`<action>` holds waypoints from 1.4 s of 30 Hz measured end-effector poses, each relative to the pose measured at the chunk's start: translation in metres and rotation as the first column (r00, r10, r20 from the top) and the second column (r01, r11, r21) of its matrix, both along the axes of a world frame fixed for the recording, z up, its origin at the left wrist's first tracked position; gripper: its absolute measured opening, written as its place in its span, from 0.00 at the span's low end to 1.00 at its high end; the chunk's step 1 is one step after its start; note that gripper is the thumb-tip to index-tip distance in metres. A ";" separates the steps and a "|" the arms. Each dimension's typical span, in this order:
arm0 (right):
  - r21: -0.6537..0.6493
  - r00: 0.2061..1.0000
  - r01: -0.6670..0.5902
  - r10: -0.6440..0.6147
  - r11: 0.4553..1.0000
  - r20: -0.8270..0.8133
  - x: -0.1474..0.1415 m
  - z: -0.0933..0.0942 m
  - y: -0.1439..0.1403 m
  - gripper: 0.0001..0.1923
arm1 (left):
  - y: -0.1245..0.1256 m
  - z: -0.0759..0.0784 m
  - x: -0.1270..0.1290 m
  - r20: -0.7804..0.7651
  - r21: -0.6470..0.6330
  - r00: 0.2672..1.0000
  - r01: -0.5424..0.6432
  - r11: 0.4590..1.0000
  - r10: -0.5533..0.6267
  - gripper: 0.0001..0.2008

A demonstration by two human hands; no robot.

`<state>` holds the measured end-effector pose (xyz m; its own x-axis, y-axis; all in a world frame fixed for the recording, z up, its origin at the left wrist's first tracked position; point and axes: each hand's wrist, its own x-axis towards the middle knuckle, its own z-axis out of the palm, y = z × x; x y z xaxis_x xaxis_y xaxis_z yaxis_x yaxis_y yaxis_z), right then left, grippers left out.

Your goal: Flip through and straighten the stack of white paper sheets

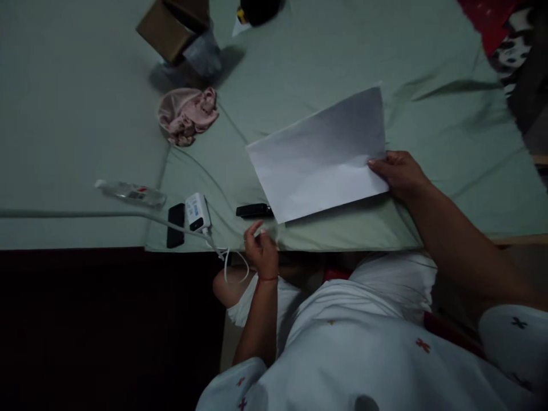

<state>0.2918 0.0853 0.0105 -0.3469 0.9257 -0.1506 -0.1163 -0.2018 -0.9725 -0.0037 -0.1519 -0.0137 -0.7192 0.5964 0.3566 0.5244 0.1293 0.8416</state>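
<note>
My right hand [400, 173] pinches the right edge of a white sheet of paper [319, 160], thumb on top and fingers beneath. The sheet slants over the green cloth, its lower left corner close to my left hand [260, 248]. That hand is at the cloth's front edge with loosely bent fingers apart and nothing seen in them. Just beyond its fingertips lies a small black oblong object [252, 210], whose kind I cannot make out. A red cord circles my left wrist.
Left of my left hand lie a white power bank [197, 212] with a cable, a black phone [176, 225] and a clear plastic bottle [131, 193]. Farther back are a crumpled pink cloth [188, 114] and a cardboard box [166, 31]. Red patterned fabric [492, 25] is at far right.
</note>
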 end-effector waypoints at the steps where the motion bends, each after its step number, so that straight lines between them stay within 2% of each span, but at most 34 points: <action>1: -0.004 1.000 -0.001 0.001 1.000 -0.017 0.001 0.002 0.000 0.16 | 0.001 0.003 0.004 0.096 0.035 0.995 0.000 0.999 -0.004 0.19; 3: -0.015 1.000 -0.010 0.010 1.000 -0.017 0.002 0.004 -0.001 0.15 | 0.007 0.010 0.009 0.305 0.114 0.950 0.039 0.993 -0.072 0.23; 5: -0.021 0.999 -0.032 0.032 0.999 0.021 0.002 0.005 -0.002 0.13 | 0.016 0.015 0.009 0.476 0.193 0.859 0.111 0.975 -0.192 0.27; 7: -0.020 0.995 -0.071 0.072 0.997 0.071 0.002 0.005 -0.004 0.12 | 0.026 0.016 0.006 0.558 0.211 0.781 0.192 0.958 -0.280 0.27; 8: -0.018 0.991 -0.092 0.093 0.996 0.094 0.002 0.005 -0.004 0.11 | 0.031 0.014 0.005 0.565 0.192 0.771 0.223 0.956 -0.293 0.26; 11: -0.018 0.979 -0.134 0.135 0.991 0.151 0.003 0.006 -0.004 0.09 | 0.042 0.001 0.003 0.492 0.100 0.833 0.236 0.967 -0.255 0.25; 13: -0.015 0.981 -0.118 0.119 0.993 0.150 0.004 0.005 -0.003 0.10 | 0.046 -0.009 0.003 0.418 0.064 0.877 0.229 0.971 -0.235 0.26; 16: -0.036 0.988 -0.081 0.085 0.996 0.127 0.006 0.003 0.001 0.12 | 0.047 -0.019 0.005 0.358 0.054 0.900 0.246 0.968 -0.249 0.26; 19: -0.049 0.988 -0.066 0.072 0.997 0.137 0.005 0.000 0.003 0.10 | 0.044 -0.018 0.006 0.354 0.066 0.897 0.257 0.964 -0.264 0.25; 25: 0.027 0.987 0.023 -0.027 0.999 0.156 0.001 -0.002 0.001 0.06 | 0.040 -0.013 0.005 0.377 0.032 0.877 0.309 0.951 -0.297 0.29; 31: 0.038 0.983 0.029 -0.035 0.999 0.178 0.000 -0.001 0.000 0.09 | 0.043 -0.015 0.006 0.376 0.046 0.911 0.165 0.985 -0.170 0.26; 36: 0.053 0.976 0.117 -0.124 0.992 0.179 -0.003 -0.003 0.004 0.14 | 0.038 -0.012 0.006 0.459 0.093 0.842 0.272 0.958 -0.284 0.24; 39: 0.042 0.973 0.139 -0.144 0.989 0.177 -0.005 -0.003 0.005 0.14 | 0.039 -0.010 0.006 0.435 0.047 0.875 0.212 0.976 -0.211 0.24; 42: 0.043 0.974 0.147 -0.152 0.988 0.167 -0.006 -0.004 0.005 0.12 | 0.041 -0.009 0.006 0.409 0.054 0.899 0.145 0.988 -0.155 0.26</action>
<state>0.2860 0.0903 0.0069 -0.1763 0.9701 -0.1667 0.0240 -0.1650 -0.9860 0.0027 -0.1111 -0.0227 -0.7072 0.7042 0.0627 0.1428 0.0554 0.9882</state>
